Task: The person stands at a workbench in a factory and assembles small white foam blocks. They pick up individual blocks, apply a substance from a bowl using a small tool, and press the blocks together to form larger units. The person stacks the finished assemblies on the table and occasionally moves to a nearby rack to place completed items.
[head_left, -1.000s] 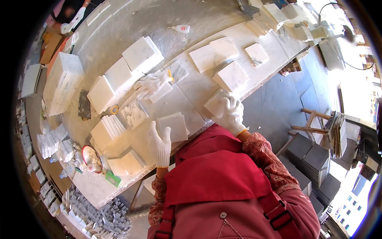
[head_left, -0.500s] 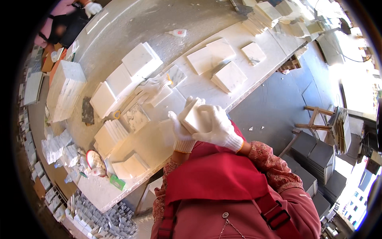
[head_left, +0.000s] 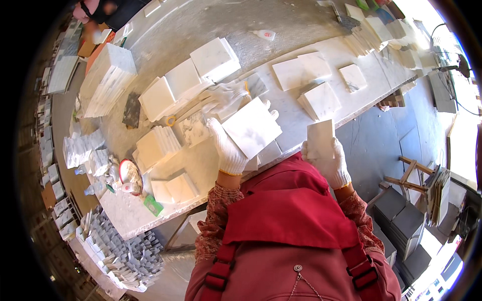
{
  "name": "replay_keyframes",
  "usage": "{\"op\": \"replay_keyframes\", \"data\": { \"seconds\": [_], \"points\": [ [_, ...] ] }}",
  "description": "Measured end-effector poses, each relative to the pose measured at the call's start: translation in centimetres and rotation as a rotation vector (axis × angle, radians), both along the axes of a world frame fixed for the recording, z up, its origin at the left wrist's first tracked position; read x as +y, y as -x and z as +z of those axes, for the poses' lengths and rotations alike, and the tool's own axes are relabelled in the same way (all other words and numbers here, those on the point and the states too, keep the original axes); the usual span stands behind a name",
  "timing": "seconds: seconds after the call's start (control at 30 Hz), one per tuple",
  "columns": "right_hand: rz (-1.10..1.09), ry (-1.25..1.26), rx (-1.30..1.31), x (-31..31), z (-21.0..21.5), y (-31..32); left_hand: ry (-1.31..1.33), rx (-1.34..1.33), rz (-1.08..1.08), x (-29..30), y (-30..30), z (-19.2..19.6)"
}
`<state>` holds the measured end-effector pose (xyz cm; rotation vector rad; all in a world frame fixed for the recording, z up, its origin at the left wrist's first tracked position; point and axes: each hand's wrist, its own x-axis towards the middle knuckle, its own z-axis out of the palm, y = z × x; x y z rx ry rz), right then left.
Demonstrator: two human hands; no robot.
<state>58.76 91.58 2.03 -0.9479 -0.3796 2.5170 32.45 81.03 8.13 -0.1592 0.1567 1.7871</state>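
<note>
White knit gloves cover both hands. My left hand is closed on a square white marble tile with faint grey veins, held up by its edges over the table's near side. To the right, past the table edge, my right hand grips a second, smaller-looking tile, its face tilted away. The two hands are well apart. Just beyond the left tile lie a spare pair of white gloves and a stack of tiles. A small tile stack rests on the table beyond my right hand.
The long marble-topped table runs diagonally, bearing more tile stacks, a tape roll, a white bottle and a green box. A wooden stand and dark slab stacks are at right. Another person is far left.
My hands were together around tiles in front of me. They have parted, each with a tile, the right one moving right past the table edge. The whole view has shifted.
</note>
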Motion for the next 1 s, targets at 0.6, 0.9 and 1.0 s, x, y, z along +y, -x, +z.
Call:
{"op": "replay_keyframes", "data": {
  "seconds": [0.6, 0.9, 1.0],
  "points": [
    [0.314, -1.382, -0.648, 5.6, 4.9, 1.5, 0.181, 0.485, -0.118, 8.6, -10.0, -3.8],
    [-0.037, -0.226, -0.11, 12.5, 3.8, -5.5, 0.425, 0.338, -0.427, 16.9, -15.8, -9.5],
    [-0.129, -0.064, -0.105, 16.8, 3.3, -8.4, 0.444, 0.61, -0.444, 21.1, -17.6, -9.6]
  ]
}}
